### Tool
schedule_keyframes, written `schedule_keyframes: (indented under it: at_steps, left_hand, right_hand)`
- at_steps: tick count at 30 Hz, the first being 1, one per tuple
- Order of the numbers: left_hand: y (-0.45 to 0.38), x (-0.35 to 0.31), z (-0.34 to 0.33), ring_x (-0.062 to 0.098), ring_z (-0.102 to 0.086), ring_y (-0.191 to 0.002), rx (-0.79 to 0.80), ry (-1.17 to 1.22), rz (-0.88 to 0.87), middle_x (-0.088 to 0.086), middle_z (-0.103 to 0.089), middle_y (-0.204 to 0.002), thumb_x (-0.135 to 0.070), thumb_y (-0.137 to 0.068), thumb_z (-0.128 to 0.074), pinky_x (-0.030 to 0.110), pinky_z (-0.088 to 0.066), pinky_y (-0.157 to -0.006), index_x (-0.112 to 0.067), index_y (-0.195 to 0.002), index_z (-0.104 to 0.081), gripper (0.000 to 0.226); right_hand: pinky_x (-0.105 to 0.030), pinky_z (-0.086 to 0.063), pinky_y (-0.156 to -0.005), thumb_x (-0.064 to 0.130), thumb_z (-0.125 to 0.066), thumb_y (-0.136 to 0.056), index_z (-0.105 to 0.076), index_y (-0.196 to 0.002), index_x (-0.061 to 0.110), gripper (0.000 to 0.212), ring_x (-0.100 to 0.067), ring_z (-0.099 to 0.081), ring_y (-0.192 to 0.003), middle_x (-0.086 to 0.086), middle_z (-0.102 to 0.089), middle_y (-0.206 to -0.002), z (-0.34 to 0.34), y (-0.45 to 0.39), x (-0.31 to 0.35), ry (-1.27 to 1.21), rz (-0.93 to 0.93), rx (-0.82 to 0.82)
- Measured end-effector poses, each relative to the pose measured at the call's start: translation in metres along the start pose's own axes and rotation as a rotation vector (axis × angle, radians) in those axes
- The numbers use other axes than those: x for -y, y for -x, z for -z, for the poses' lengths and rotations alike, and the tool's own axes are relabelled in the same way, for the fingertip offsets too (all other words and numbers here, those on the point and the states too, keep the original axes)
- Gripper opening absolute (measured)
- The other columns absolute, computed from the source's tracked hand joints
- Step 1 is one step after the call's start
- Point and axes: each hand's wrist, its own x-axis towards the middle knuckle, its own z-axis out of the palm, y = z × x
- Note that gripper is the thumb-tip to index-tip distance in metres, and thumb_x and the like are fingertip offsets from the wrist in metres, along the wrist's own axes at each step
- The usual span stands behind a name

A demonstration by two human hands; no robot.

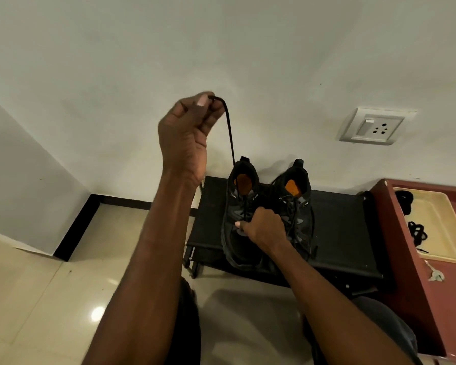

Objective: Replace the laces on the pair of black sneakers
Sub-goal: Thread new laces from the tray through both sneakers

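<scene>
Two black sneakers with orange insoles stand side by side on a low black rack (342, 227), heels toward the wall. My left hand (187, 133) is raised high and pinches the end of a black lace (230, 133), which runs taut down into the left sneaker (238, 206). My right hand (261, 227) grips the middle of that sneaker at its eyelets, fingers curled over the tongue area. The right sneaker (299, 204) stands beside it with its lace threaded.
A red cabinet top (411, 259) at the right carries a cream tray (442, 248) with black laces (416, 230) in it. A wall socket (374, 126) sits above. White wall behind, glossy tiled floor (50, 299) to the left.
</scene>
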Motion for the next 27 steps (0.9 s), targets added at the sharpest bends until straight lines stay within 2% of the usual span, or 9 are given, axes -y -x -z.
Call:
schedule_keyframes:
  at_steps: [4,7,8,10,13,17,19,21,27]
  left_hand:
    - [-0.001,-0.002,0.011,0.025,-0.068,-0.080,-0.053,-0.118,0.024,0.011,-0.071,-0.081,0.003,-0.089,-0.059,0.042,-0.057,-0.087,-0.003,-0.082,-0.068,0.012]
    - [0.003,0.037,0.052,0.027,-0.064,-0.099,-0.286,-1.157,0.205,0.010,-0.065,-0.105,-0.009,-0.087,-0.063,0.042,-0.053,-0.088,-0.007,-0.104,-0.062,0.018]
    - [0.005,0.053,0.068,0.031,-0.056,-0.114,-0.257,-1.487,0.275,0.014,-0.056,-0.125,-0.012,-0.085,-0.064,0.042,-0.049,-0.093,-0.006,-0.122,-0.053,0.039]
    - [0.011,0.081,0.084,0.036,-0.040,-0.132,-0.004,-1.787,0.411,0.017,-0.038,-0.145,-0.012,-0.081,-0.067,0.047,-0.044,-0.104,-0.008,-0.142,-0.037,0.067]
    - [0.019,0.109,0.085,0.032,-0.054,-0.121,0.441,-1.681,0.611,0.012,-0.057,-0.129,-0.014,-0.080,-0.073,0.046,-0.050,-0.099,-0.012,-0.137,-0.047,0.063]
    - [0.028,0.125,0.087,0.025,-0.062,-0.089,0.560,-1.810,0.675,0.012,-0.067,-0.106,-0.015,-0.092,-0.061,0.036,-0.050,-0.075,-0.010,-0.094,-0.059,0.005]
    - [0.026,0.128,0.093,0.026,-0.064,-0.090,0.534,-1.850,0.711,0.014,-0.069,-0.106,-0.016,-0.095,-0.055,0.035,-0.050,-0.075,-0.009,-0.086,-0.063,0.014]
    - [0.022,0.126,0.094,0.031,-0.066,-0.102,0.435,-1.748,0.764,0.015,-0.068,-0.111,-0.016,-0.096,-0.052,0.037,-0.054,-0.085,-0.005,-0.100,-0.068,0.020]
    - [0.014,0.102,0.074,0.015,-0.057,-0.062,-0.087,-0.857,0.758,0.008,-0.061,-0.076,0.002,-0.098,-0.044,0.028,-0.050,-0.064,-0.008,-0.088,-0.056,0.019]
  right_hand:
    - [-0.038,-0.050,-0.070,0.056,-0.068,-0.085,-0.054,-0.101,0.009,0.052,-0.029,-0.062,-0.089,-0.012,-0.061,-0.101,-0.002,-0.001,0.001,0.022,-0.013,0.013]
    - [-0.042,-0.055,-0.080,0.057,-0.069,-0.084,-0.056,-0.111,0.007,0.058,-0.031,-0.062,-0.096,-0.013,-0.061,-0.109,-0.003,-0.002,0.003,0.029,-0.058,0.033]
    - [-0.042,-0.054,-0.082,0.057,-0.070,-0.084,-0.056,-0.114,0.007,0.061,-0.032,-0.062,-0.100,-0.013,-0.061,-0.112,-0.002,-0.002,0.003,0.025,-0.064,0.027]
    - [-0.043,-0.053,-0.086,0.058,-0.070,-0.084,-0.055,-0.121,0.006,0.065,-0.033,-0.061,-0.106,-0.014,-0.059,-0.117,-0.001,-0.002,0.004,0.024,-0.065,0.020]
    - [-0.044,-0.055,-0.087,0.059,-0.070,-0.082,-0.054,-0.123,0.006,0.069,-0.034,-0.061,-0.106,-0.014,-0.060,-0.119,0.001,-0.002,0.005,0.011,-0.063,0.029]
    - [-0.045,-0.054,-0.089,0.058,-0.070,-0.083,-0.053,-0.125,0.006,0.069,-0.034,-0.061,-0.107,-0.015,-0.060,-0.120,0.002,0.002,0.005,0.003,-0.058,0.029]
    - [-0.045,-0.054,-0.090,0.057,-0.070,-0.083,-0.053,-0.126,0.006,0.069,-0.034,-0.061,-0.109,-0.015,-0.058,-0.122,0.002,0.004,0.005,0.003,-0.057,0.031]
    - [-0.047,-0.055,-0.089,0.058,-0.070,-0.083,-0.053,-0.125,0.006,0.069,-0.033,-0.061,-0.107,-0.015,-0.059,-0.121,0.002,0.003,0.005,-0.003,-0.057,0.036]
    - [-0.043,-0.051,-0.087,0.055,-0.069,-0.085,-0.051,-0.127,0.004,0.069,-0.035,-0.058,-0.111,-0.017,-0.055,-0.124,0.004,0.003,0.006,0.003,-0.079,0.048]
